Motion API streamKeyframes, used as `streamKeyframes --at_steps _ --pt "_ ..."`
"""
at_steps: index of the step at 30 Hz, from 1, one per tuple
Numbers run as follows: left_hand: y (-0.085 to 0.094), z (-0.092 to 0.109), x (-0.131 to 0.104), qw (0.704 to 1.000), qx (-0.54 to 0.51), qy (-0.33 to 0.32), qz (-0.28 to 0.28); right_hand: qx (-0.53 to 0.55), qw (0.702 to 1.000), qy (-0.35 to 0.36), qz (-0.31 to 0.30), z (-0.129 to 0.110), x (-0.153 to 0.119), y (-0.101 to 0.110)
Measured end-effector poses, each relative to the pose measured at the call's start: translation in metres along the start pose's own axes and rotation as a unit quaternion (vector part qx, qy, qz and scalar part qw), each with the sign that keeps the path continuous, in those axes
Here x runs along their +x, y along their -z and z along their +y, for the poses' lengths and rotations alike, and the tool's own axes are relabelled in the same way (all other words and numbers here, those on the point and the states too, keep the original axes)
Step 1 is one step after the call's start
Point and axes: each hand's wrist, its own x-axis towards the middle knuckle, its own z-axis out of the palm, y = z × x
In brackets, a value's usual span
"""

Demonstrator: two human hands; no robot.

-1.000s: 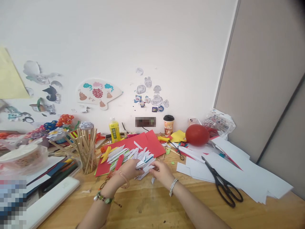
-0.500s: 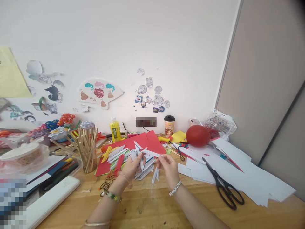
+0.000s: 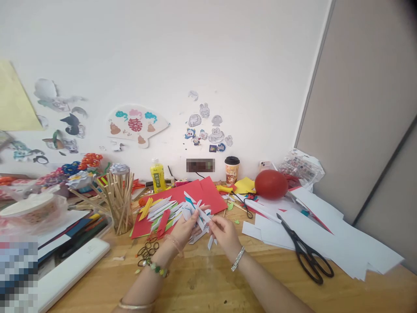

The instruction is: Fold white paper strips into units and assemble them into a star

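Left hand (image 3: pixel 185 226) and right hand (image 3: pixel 224 231) each pinch the folded white paper piece (image 3: pixel 199 212), raised just in front of the red sheet (image 3: pixel 195 195) (loose folded strips lie on it). Best handled by light fingertip grips near the ends, avoiding creases.
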Motion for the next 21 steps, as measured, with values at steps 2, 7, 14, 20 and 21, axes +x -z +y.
streamKeyframes --at_steps 2,7,14,20,21 --pt "-0.003 -0.003 0.0 1.0 0.013 0.003 -0.012 -0.097 0.994 0.05 0.0 -0.001 0.0 0.002" --pt "-0.006 -0.008 0.001 1.0 0.012 0.008 -0.014 -0.27 0.952 0.142 -0.022 -0.003 -0.003 0.006" --pt "-0.015 -0.01 0.004 0.998 0.015 0.02 0.06 -0.138 0.989 0.058 -0.001 0.01 -0.006 -0.01" --pt "-0.006 -0.007 0.009 0.967 -0.007 -0.124 0.222 -0.048 0.999 -0.001 0.01 0.014 -0.005 -0.014" --pt "-0.003 -0.007 0.009 0.966 -0.006 -0.123 0.228 -0.036 0.999 -0.011 0.009 0.014 -0.005 -0.014"
